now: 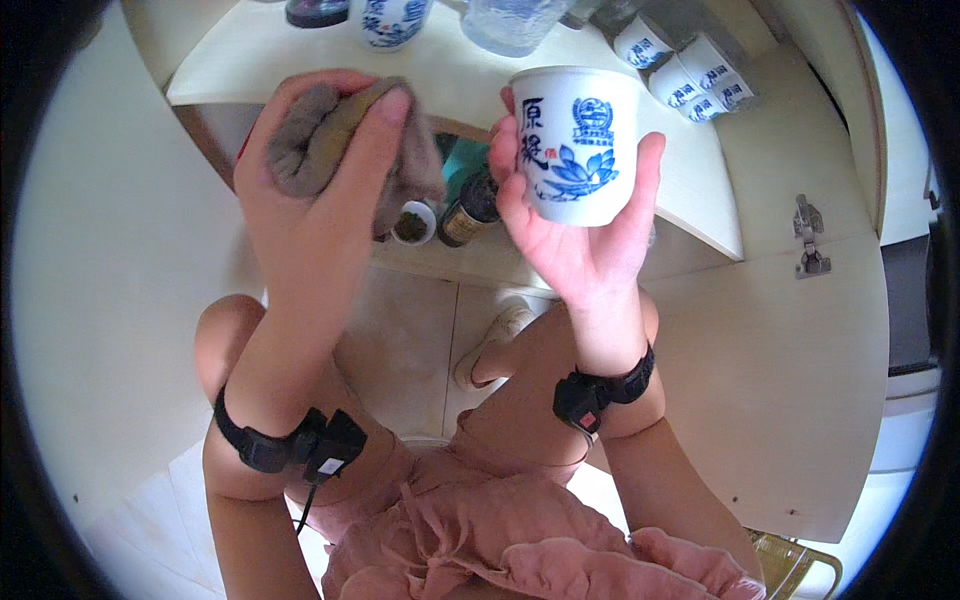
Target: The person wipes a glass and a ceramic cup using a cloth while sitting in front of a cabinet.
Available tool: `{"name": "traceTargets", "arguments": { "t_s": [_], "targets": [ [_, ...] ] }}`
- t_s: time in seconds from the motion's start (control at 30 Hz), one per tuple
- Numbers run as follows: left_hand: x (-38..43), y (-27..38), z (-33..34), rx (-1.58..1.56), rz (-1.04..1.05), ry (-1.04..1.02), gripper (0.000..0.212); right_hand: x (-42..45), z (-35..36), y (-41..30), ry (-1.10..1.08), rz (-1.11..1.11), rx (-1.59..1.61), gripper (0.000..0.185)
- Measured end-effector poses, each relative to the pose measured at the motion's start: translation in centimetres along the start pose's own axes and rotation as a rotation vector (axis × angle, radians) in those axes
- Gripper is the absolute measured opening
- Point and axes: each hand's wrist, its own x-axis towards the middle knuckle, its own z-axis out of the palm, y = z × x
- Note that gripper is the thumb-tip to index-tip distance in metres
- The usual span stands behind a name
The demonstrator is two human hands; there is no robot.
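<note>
A crumpled grey-brown cloth (304,139) is bunched in my left hand (322,202), its loose end hanging to the right. My right hand (592,262) holds a white ceramic cup (579,150) upright from below and the sides; it bears dark writing and a blue flower print. Both hands are raised in front of the cabinet shelf, apart from each other. Several similar small white cups (705,82) lie grouped on the shelf at the upper right.
Along the back of the cabinet shelf (465,86) stand a printed white cup (394,22) and a clear container (514,22). Below are a dark bottle (469,214) and a small white cup with green contents (412,223). An open cabinet door (772,390) stands at right.
</note>
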Motion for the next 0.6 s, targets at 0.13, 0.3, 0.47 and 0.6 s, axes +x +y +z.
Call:
{"name": "traceTargets", "arguments": {
  "t_s": [0.13,0.3,0.47,0.6],
  "targets": [
    [0.0,0.4,0.5,-0.149,-0.032,-0.027,0.018,1.0,-0.3,-0.1,-0.04,-0.034,-0.225,0.075],
    [-0.1,-0.2,0.4,-0.612,-0.498,-0.233,0.024,1.8,0.5,1.8,0.188,-0.321,-0.624,0.065],
    [-1.0,-0.9,-0.2,-0.686,-0.466,-0.31,0.02,1.4,-0.2,2.1,0.173,-0.433,-1.105,0.066],
    [0.9,-0.4,-1.9,-1.157,-0.615,-0.737,0.021,1.7,0.4,3.0,0.156,-0.439,-1.137,0.069]
  ]
}}
